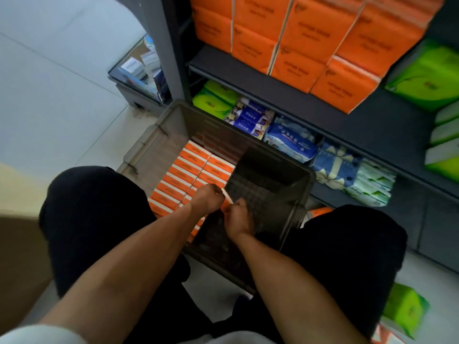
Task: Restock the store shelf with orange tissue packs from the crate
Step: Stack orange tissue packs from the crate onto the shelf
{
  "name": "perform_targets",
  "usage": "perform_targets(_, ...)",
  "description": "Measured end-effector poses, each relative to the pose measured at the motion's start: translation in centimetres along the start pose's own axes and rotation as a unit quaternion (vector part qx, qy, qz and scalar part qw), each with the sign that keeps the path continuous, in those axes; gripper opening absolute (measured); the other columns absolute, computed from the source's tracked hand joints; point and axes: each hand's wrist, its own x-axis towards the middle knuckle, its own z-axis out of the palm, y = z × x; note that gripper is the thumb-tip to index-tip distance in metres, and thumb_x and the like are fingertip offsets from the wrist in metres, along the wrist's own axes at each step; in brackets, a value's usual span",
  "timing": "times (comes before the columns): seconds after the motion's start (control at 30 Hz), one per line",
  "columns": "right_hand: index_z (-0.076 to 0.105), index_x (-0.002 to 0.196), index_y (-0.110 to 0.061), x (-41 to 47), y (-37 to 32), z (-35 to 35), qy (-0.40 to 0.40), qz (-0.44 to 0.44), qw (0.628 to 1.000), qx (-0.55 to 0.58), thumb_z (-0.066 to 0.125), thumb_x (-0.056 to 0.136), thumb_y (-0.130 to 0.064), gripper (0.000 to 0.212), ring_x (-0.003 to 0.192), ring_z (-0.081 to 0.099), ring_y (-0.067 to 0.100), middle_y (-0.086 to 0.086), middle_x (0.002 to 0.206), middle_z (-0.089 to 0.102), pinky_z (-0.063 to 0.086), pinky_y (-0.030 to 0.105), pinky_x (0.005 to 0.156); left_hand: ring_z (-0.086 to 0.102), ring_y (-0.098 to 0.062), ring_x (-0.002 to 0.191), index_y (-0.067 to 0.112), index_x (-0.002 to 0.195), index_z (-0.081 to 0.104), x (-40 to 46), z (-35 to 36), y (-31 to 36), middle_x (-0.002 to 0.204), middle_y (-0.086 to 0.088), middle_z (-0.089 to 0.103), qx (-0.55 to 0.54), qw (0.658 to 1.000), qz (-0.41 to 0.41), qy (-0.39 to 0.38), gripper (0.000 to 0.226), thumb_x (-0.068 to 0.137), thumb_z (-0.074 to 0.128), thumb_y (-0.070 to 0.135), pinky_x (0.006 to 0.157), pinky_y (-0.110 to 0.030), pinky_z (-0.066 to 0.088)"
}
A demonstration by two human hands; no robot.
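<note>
On a pale tiled shop floor before a dark shelf (323, 100), both the left hand (207, 198) and right hand (239, 219) pinch one orange tissue pack (226, 201) in the grey crate (159, 135) at centre frame, so the pick-up step is in hand; next, lift it toward the orange stack (298, 40) at upper right.

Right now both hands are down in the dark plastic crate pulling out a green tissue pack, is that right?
Not green. In the head view, the left hand and right hand grip an orange tissue pack inside the dark plastic crate.
</note>
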Motion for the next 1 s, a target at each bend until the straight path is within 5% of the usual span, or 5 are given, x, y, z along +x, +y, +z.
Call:
perform_targets(0.27, 0.065, 0.095, -0.021, 0.0, -2.5, -7.8, 0.082, -0.097, 0.992, 0.013, 0.060, 0.089, -0.021, 0.008, 0.097, 0.061, 0.026, 0.004, 0.113, 0.052, 0.049, 0.033, 0.086, 0.061, -0.030, 0.106, 0.025, 0.153, 0.018, -1.1, -1.4, 2.4, 0.129, -0.011, 0.057, -0.302, 0.947, -0.084, 0.066, 0.095, 0.073, 0.066, 0.041, 0.093, -0.048, 0.054)
perform_targets(0.37, 0.059, 0.097, -0.024, -0.2, -3.1, -11.5, 0.114, -0.139, 0.984, -0.005, 0.061, 0.090, -0.023, 0.007, 0.097, 0.060, 0.024, 0.001, 0.114, 0.051, 0.045, 0.030, 0.079, 0.063, -0.027, 0.089, 0.028, 0.152, 0.016, -1.6, -2.3, 4.7, 0.114, -0.010, 0.058, -0.440, 0.892, -0.101, 0.034, 0.082, 0.085, 0.063, 0.023, 0.079, -0.044, 0.059)
perform_targets(0.5, 0.052, 0.116, -0.027, -0.2, -3.2, -16.9, 0.155, -0.182, 0.971, -0.019, 0.065, 0.087, -0.023, 0.031, 0.106, 0.058, 0.023, -0.001, 0.122, 0.051, 0.049, 0.036, 0.087, 0.068, -0.024, 0.084, 0.017, 0.135, 0.048, -1.6, -3.5, 7.6, 0.117, -0.012, 0.067, -0.513, 0.858, -0.033, -0.025, 0.049, 0.088, 0.061, 0.024, 0.060, -0.031, 0.056)
perform_targets(0.63, 0.044, 0.137, -0.031, -0.5, -2.9, -22.3, 0.187, -0.191, 0.961, -0.063, 0.067, 0.086, -0.025, 0.057, 0.118, 0.053, 0.025, 0.000, 0.132, 0.045, 0.050, 0.042, 0.092, 0.067, -0.025, 0.085, 0.025, 0.129, 0.044, -2.7, -4.2, 12.3, 0.117, -0.012, 0.066, -0.558, 0.830, 0.010, -0.004, 0.041, 0.091, 0.061, 0.020, 0.067, -0.031, 0.056)
perform_targets(1.0, 0.042, 0.141, -0.030, -2.6, 0.3, -36.7, 0.392, -0.182, 0.891, -0.139, 0.070, 0.085, -0.027, 0.062, 0.125, 0.037, 0.025, 0.005, 0.132, 0.041, 0.050, 0.038, 0.079, 0.069, -0.024, 0.100, 0.027, 0.133, 0.034, -6.4, -6.0, 26.7, 0.115, -0.009, 0.065, -0.577, 0.790, 0.193, -0.072, 0.054, 0.091, 0.067, 0.016, 0.084, -0.034, 0.057)
